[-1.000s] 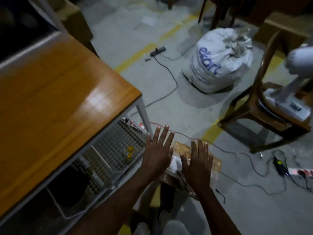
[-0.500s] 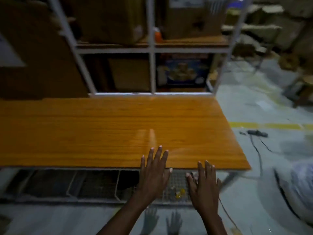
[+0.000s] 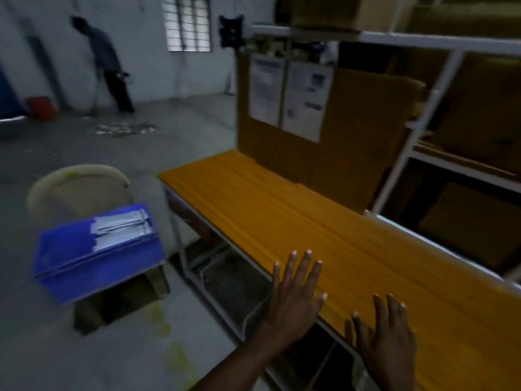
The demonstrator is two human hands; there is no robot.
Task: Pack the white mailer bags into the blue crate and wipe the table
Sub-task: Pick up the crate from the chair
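Blue crate (image 3: 95,256) at nine o'clock holds the mailers (image 3: 121,228), and both hands (image 3: 293,297) (image 3: 386,337) hover spread and empty over the bare counter (image 3: 324,235), so without a cloth wiping may get skipped.

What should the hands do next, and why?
Probably fetch a cloth. The white mailer bags already lie in the blue crate, and the table looks bare, so wiping seems to be what is left. But the left hand and right hand are both open and hold nothing, and no cloth is in sight.
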